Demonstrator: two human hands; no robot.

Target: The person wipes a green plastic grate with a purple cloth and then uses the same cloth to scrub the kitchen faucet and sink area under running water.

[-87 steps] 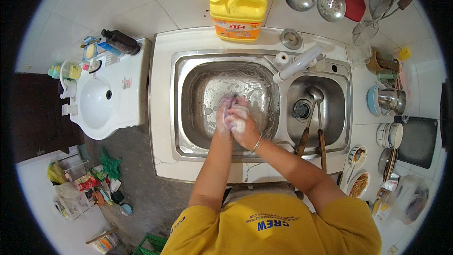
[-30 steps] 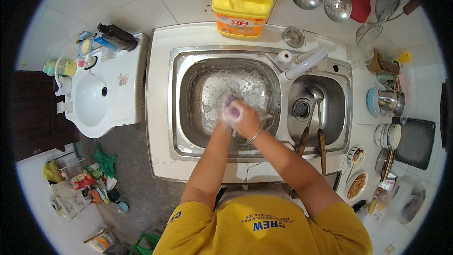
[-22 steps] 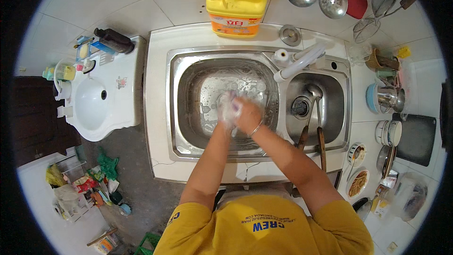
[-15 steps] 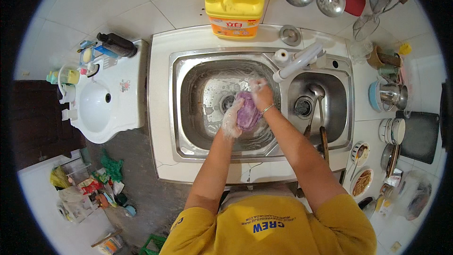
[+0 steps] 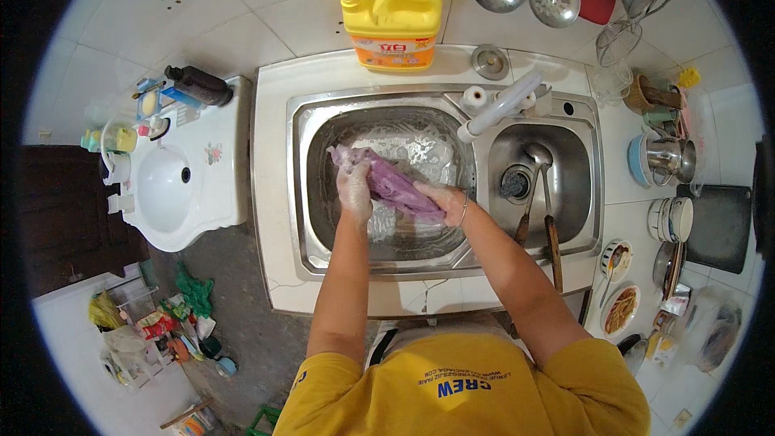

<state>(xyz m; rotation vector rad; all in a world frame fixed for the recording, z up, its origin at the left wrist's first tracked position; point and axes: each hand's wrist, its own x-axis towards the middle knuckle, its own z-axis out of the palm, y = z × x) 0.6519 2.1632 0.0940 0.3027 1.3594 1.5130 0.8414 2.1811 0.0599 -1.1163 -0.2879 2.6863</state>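
A wet purple cloth (image 5: 394, 190) is stretched between my two hands over the large basin of the steel sink (image 5: 297, 153). My left hand (image 5: 353, 187), covered in suds, grips the cloth near its left end, and a loose corner sticks out beyond it. The other end is in my right hand (image 5: 444, 202), whose fingers are partly hidden by the cloth. A thin bracelet circles my right wrist. Soapy water and foam coat the basin floor beneath.
Behind the sink stands a yellow pump jug (image 5: 394, 28), beside a round metal drain plug (image 5: 489, 62). A white faucet (image 5: 504, 105) leans over the divider. Long-handled ladles (image 5: 542, 194) rest in the small basin. Bowls with food (image 5: 620, 311) sit on the right counter.
The cloth was bunched between my hands and is now spread out lengthwise. My left hand has moved left and my right hand has come down toward me.
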